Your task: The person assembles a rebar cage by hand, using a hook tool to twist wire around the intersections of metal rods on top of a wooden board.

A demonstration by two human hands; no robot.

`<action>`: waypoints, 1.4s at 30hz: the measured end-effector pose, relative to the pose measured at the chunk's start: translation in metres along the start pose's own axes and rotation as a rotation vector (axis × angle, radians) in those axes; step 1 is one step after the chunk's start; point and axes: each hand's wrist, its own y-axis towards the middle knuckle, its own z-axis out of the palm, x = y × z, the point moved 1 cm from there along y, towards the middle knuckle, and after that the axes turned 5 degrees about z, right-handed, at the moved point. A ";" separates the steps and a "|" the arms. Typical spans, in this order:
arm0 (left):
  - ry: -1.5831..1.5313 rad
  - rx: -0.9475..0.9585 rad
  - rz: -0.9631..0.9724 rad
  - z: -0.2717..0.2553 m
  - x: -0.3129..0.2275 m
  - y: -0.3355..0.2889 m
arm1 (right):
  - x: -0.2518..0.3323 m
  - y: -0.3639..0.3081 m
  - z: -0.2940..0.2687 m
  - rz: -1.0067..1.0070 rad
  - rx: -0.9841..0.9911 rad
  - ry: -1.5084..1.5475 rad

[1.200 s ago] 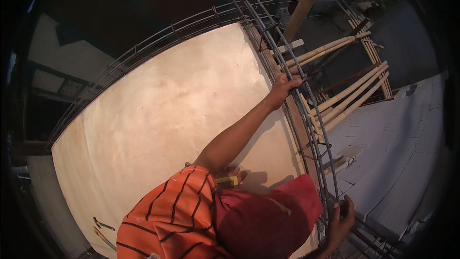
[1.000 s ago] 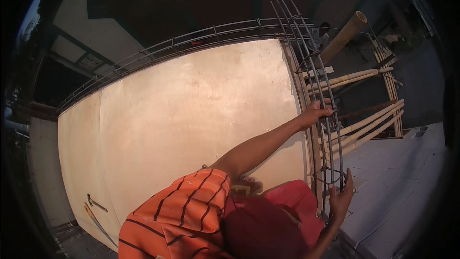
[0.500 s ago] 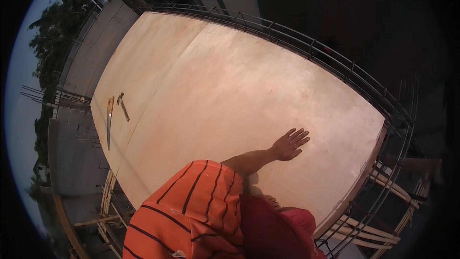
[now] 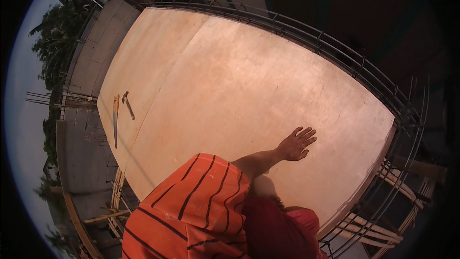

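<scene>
My left hand (image 4: 296,145) is spread flat, palm down, on the large pale plywood sheet (image 4: 244,81), with its fingers pointing right and the thumb on the near side. It holds nothing. Its arm comes out of an orange sleeve (image 4: 206,196) with dark stripes. My right hand does not show; the sleeve and my dark red trousers (image 4: 278,225) fill the lower middle. Over on the left part of the plywood lie a handsaw (image 4: 115,120) with a wooden handle and, beside it, a claw hammer (image 4: 128,105). Both are out of my hand's reach.
A seam (image 4: 165,74) divides the plywood. Steel rebar cages (image 4: 318,43) run along the far edge and the right corner. Bamboo poles (image 4: 369,230) show below the right edge, more at lower left. A grey block wall (image 4: 98,48) stands at left.
The whole view has shifted slightly, so the board and tools sit a little farther right. My left hand stays spread at about the same place on the plywood.
</scene>
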 end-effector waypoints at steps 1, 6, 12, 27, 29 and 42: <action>-0.005 -0.014 0.006 0.000 0.000 0.001 | -0.001 0.001 -0.001 0.001 -0.005 -0.004; -0.003 -0.034 0.011 0.001 -0.001 0.001 | -0.003 0.002 -0.001 0.000 -0.012 -0.012; -0.005 -0.007 -0.009 -0.003 0.001 -0.008 | -0.007 -0.002 0.001 -0.008 -0.010 -0.019; 0.103 0.126 -0.030 -0.002 -0.008 0.007 | -0.025 -0.037 -0.035 0.009 -0.164 0.050; 0.100 0.108 0.027 -0.001 -0.011 0.010 | -0.026 -0.040 -0.035 0.046 -0.083 0.137; 0.130 0.114 0.029 -0.014 -0.015 0.000 | -0.024 -0.052 -0.040 0.067 -0.099 0.056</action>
